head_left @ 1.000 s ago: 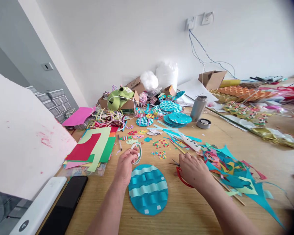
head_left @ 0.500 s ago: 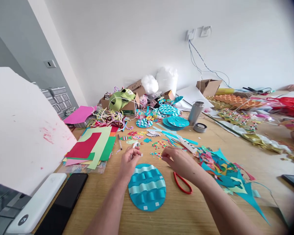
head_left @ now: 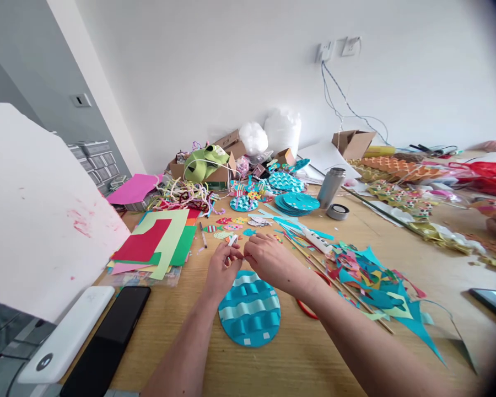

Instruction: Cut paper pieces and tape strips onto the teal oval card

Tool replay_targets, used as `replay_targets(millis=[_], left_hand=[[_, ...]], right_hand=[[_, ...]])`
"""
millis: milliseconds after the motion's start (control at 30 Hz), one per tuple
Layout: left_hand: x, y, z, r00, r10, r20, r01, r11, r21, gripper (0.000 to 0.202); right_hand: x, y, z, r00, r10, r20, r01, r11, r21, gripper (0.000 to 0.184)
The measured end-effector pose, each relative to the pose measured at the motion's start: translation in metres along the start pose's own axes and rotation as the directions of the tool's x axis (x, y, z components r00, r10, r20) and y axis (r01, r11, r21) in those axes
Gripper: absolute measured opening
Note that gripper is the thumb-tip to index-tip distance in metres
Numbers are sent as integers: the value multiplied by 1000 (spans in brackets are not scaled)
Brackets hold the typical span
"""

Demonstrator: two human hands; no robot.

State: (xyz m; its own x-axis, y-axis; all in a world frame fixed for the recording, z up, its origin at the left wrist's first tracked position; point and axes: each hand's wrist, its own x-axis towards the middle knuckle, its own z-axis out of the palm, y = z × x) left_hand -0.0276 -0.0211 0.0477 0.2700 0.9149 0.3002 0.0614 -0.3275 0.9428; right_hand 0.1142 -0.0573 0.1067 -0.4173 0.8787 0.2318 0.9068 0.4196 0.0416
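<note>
Lower centre of the frame, the wavy blue disc [head_left: 250, 325] lies on the surface [head_left: 256, 376], just below both hands. The left hand [head_left: 224, 266] pinches a white ring [head_left: 233, 240]; the right hand [head_left: 269, 258] meets it, fingertips bunched, whether gripping anything I can't tell.

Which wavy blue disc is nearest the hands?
The front disc, white squares near its edge; the other wavy discs lie beyond the loose paper fish.
</note>
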Motion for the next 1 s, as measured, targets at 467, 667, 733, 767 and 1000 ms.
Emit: replay_targets(millis=[467, 667, 733, 767, 1000], left_hand=[[-3, 1, 3, 1000, -7, 31, 6, 1000, 27, 16], [-4, 3, 2, 998, -30, 64, 27, 999, 45, 17], [-3, 3, 0, 999, -29, 42, 27, 998, 58, 18], [-1, 3, -2, 999, -29, 23, 27, 997, 69, 19], [-3, 2, -25, 998, -46, -35, 56, 926, 373, 34]], right_hand=[[-15, -8, -1, 959, 284, 4, -277, 932, 235, 15], [-23, -10, 6, 925, 380, -7, -357, 875, 326, 14], [-26, -10, 7, 912, 410, -14, -380, 857, 347, 13], [-27, -11, 8, 906, 422, -21, -386, 848, 364, 13], [-50, -3, 16, 815, 565, 131, -476, 524, 706, 14]])
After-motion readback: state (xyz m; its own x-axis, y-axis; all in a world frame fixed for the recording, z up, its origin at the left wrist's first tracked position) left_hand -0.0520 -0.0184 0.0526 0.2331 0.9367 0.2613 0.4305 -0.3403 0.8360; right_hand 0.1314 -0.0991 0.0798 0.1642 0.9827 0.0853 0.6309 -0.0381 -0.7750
